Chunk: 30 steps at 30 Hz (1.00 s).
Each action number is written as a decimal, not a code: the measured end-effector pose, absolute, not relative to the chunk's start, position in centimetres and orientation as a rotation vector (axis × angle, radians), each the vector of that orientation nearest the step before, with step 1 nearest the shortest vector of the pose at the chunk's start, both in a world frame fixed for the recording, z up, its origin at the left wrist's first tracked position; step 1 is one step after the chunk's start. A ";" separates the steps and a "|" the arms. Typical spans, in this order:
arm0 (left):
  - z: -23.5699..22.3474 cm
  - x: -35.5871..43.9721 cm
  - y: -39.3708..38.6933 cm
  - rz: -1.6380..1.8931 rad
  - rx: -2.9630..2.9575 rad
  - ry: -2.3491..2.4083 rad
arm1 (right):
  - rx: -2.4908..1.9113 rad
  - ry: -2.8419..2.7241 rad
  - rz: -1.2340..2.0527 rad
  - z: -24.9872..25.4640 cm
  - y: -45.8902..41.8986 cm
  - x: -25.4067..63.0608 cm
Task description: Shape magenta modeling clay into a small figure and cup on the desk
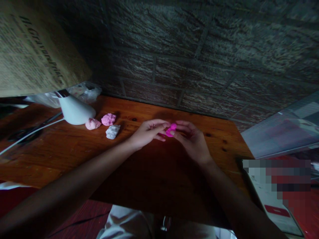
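Note:
A lump of bright pink modelling clay is held between my two hands, just above the wooden table. My left hand pinches it from the left with thumb and fingers. From the right, my right hand grips it, thumb in front and fingers behind. Left of my hands, three crumpled-looking lumps rest on the table: a pale pink lump, a pink lump and a white lump.
A lamp with a white base and a printed paper-like shade stands at the left, its white cord crossing the wooden table. Clear plastic bags lie behind it. A brick-patterned wall borders the far edge. A tablet-like device is at the right.

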<state>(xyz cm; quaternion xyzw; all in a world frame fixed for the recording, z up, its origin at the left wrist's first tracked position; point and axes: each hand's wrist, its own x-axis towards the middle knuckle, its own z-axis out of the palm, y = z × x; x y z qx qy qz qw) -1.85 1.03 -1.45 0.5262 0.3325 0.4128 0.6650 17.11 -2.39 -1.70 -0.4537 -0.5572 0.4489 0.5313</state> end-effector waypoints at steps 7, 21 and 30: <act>-1.8 -2.0 1.3 0.943 1.122 0.726 | -1.036 -1.398 1.120 -1.3 -2.5 17.3; -2.0 -1.9 1.4 0.960 1.126 0.745 | -1.095 -1.437 1.001 -1.9 -2.2 17.6; -1.8 -1.8 1.0 0.961 1.232 0.827 | -1.174 -1.481 0.788 -2.2 -2.3 17.6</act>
